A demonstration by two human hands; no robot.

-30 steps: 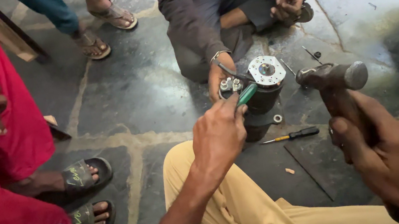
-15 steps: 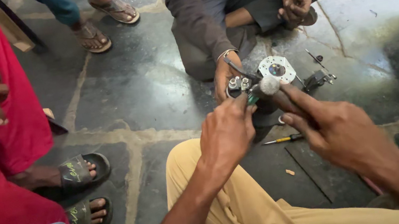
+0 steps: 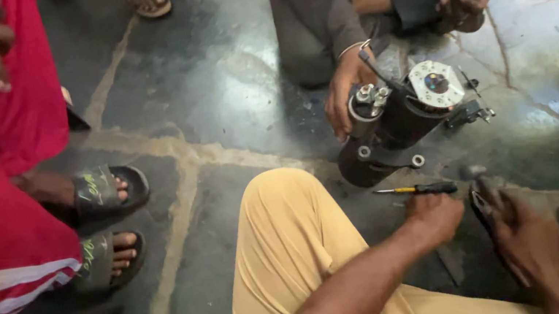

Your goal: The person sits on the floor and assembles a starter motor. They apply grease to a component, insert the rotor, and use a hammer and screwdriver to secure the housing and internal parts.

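Screwdriver [image 3: 416,190] just beside left hand [image 3: 436,215].

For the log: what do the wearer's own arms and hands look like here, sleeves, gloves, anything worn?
Both arms are bare to the frame edge, with no sleeve showing. The left hand and right hand wear no gloves, and no watch, ring or band is visible on either. The right hand is slightly motion-blurred, so fine detail there is unclear.

Your right hand [image 3: 534,255] is motion-blurred; you cannot tell its grip on the dark tool [image 3: 482,200] beneath it, whose lower end is hidden. Your left hand [image 3: 436,218], just left of that tool, shows its back only, fingers concealed. The motor's [image 3: 400,124] far side hides behind a co-worker's hand [image 3: 344,92].
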